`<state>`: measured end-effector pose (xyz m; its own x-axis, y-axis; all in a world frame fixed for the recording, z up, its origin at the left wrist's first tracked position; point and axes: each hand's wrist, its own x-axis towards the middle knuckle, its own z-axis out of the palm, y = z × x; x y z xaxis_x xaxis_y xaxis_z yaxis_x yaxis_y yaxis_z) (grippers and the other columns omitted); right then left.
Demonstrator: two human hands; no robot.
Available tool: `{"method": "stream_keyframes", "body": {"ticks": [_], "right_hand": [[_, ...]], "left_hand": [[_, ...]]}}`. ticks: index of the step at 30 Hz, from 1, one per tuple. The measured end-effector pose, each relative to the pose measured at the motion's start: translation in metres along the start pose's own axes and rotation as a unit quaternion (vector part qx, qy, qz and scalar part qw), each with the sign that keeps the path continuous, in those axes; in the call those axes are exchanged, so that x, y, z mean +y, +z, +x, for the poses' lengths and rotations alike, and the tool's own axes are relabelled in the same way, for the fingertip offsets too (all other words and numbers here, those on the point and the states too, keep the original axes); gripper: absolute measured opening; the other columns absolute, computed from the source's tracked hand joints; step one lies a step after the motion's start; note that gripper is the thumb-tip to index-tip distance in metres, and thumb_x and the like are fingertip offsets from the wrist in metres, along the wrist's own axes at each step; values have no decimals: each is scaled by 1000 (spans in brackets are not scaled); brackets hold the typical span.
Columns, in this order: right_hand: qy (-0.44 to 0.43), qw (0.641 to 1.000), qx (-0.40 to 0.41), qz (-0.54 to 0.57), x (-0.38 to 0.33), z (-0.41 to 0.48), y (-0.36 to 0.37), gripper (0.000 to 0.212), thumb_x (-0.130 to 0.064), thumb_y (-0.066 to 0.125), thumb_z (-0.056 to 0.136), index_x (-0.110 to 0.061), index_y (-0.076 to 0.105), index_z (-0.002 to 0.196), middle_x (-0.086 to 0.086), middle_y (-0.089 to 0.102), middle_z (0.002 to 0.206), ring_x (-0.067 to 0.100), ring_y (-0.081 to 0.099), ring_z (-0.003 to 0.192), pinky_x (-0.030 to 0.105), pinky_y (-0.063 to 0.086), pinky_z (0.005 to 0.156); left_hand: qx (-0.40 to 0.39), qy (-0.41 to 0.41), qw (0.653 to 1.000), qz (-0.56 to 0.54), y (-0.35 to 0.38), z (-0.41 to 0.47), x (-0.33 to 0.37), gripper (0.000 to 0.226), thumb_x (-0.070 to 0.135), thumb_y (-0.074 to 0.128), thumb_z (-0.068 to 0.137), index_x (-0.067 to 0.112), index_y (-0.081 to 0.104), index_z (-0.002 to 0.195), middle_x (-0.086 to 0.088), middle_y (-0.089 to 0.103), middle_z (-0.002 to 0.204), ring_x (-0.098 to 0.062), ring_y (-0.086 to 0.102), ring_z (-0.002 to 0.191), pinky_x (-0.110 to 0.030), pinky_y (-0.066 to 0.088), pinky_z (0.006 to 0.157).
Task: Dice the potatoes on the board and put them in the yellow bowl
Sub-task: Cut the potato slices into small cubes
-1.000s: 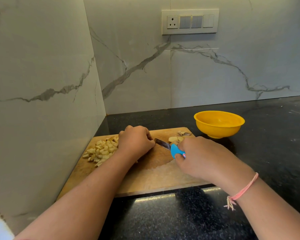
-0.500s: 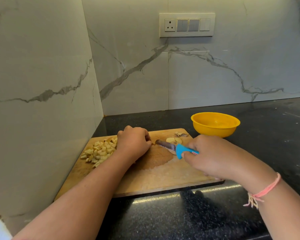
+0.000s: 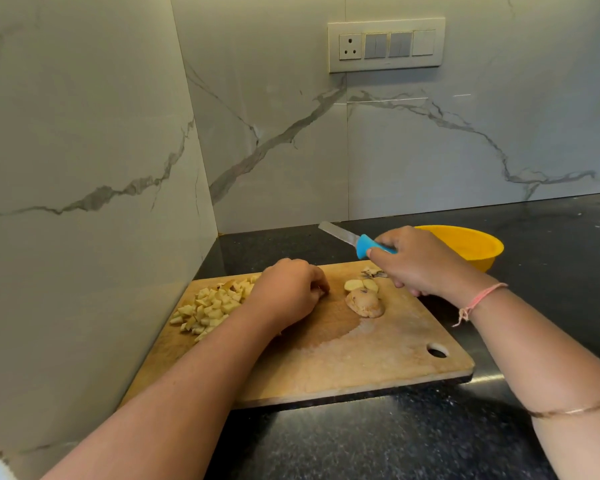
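On the far half of the board [image 3: 326,368], the uncut potato piece [image 3: 364,303] lies between my hands, long axis roughly along the far edge. My left hand [image 3: 288,292] is the nearer one, just left of the piece. Its fingers are curled down, and I cannot tell if they pinch something. My right hand [image 3: 416,261] grasps the knife [image 3: 347,237] above the far edge. Diced potatoes [image 3: 208,308] sit near the left edge. The yellow bowl [image 3: 478,245], beyond the far right corner, is half hidden by my right hand.
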<state>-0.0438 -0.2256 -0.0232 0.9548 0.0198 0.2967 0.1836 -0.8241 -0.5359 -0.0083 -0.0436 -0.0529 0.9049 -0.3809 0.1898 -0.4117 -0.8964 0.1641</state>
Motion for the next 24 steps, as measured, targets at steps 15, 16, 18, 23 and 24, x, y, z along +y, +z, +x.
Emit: {"method": "stream_keyframes", "body": {"ticks": [15,16,18,23,24], "right_hand": [[-15,997,53,48,13,-6,3,35,-32,45,98,-14,54,126,-3,53,64,7,46,47,15,34,41],[-17,997,56,50,13,-6,3,34,-32,45,98,-14,54,126,-3,52,65,7,46,48,15,34,42],[-21,996,64,51,13,-7,3,34,-32,44,98,-14,54,125,-4,52,65,7,46,48,14,34,41],[-40,995,78,50,16,-6,5,29,-32,46,97,-14,59,115,-3,53,68,8,47,53,17,37,45],[-43,995,79,50,16,-6,6,28,-32,46,97,-14,60,113,-3,54,69,7,48,54,17,37,46]], "left_hand": [[48,-186,974,123,-23,-10,-19,24,36,59,91,29,68,112,1,52,127,-23,44,118,-40,41,97],[54,-192,972,127,-23,-10,-17,28,43,60,89,28,70,110,1,54,125,-23,45,117,-40,42,96],[63,-189,971,132,-22,-7,-12,36,53,59,87,25,71,106,1,58,120,-23,47,115,-40,42,94],[51,-73,994,62,-13,7,16,26,40,56,93,28,63,114,4,57,123,-17,49,114,-40,45,98],[32,-47,998,38,-11,10,22,25,35,56,94,28,61,117,5,57,124,-16,50,115,-40,45,100]]}}
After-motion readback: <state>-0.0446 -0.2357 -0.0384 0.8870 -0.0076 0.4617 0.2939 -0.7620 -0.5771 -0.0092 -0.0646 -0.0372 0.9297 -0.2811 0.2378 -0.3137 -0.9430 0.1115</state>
